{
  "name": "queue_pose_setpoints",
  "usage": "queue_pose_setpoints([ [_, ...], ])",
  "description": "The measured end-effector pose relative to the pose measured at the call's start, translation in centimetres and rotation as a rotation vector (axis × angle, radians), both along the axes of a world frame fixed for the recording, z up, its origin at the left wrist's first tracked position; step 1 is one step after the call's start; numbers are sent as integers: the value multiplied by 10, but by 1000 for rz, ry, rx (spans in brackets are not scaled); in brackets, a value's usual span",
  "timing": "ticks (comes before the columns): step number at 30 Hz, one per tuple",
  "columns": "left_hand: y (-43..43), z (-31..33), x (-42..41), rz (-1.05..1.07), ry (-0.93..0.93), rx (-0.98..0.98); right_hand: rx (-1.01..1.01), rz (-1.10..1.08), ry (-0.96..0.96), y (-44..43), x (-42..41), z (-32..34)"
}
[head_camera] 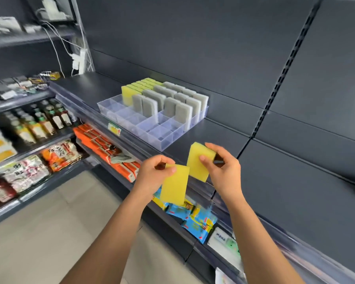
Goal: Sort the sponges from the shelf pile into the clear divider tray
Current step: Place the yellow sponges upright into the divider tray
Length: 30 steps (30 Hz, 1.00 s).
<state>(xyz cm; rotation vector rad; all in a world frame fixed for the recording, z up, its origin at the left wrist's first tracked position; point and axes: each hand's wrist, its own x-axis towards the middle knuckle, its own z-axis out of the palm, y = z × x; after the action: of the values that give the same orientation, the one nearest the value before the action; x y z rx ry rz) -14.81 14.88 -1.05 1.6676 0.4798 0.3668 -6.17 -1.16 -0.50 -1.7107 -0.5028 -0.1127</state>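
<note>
Head view, left hand: the left hand [152,173], at lower centre of the frame, pinches the top edge of a yellow sponge [175,185] between thumb and fingers; the sponge hangs down below the hand, in front of the shelf edge.
Head view, right hand: the right hand [225,167], just right of centre, grips a second yellow sponge [199,160] with the thumb on its near face and the fingers curled behind it; this sponge is tilted, and its lower left corner lies close beside the first one.
Divider tray: the clear divider tray [162,140] sits on the dark shelf [223,130] at centre frame, above and left of both hands.
Tray contents: a row of yellow sponges [131,93] stands on edge along the tray's far left side; grey sponges [172,101] stand in rows to its right. The near compartments show only clear plastic.
Lower shelves: bottles [45,119] at left, orange packs [103,144] under the tray, blue packets [195,218] below the hands.
Upper left: white cables [78,58] hang by the shelf upright.
</note>
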Motion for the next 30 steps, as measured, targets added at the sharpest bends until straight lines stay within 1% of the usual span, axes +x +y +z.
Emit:
queue_pose_setpoints([
  [3,36,1,-9,53,-20,0,8,32,-32,41,-3,4],
  [6,69,1,-11,102,-36,3,15,55,-119,76,-1,5],
  [12,133,5,0,186,-64,-12,6,83,-212,145,23,6],
  [17,190,11,28,213,-108,3,-18,95,-216,205,57,10],
  [25,279,24,83,229,-91,36,-5,101,-231,293,114,28],
  [30,323,33,111,226,-106,57,-49,97,-242,333,139,41],
])
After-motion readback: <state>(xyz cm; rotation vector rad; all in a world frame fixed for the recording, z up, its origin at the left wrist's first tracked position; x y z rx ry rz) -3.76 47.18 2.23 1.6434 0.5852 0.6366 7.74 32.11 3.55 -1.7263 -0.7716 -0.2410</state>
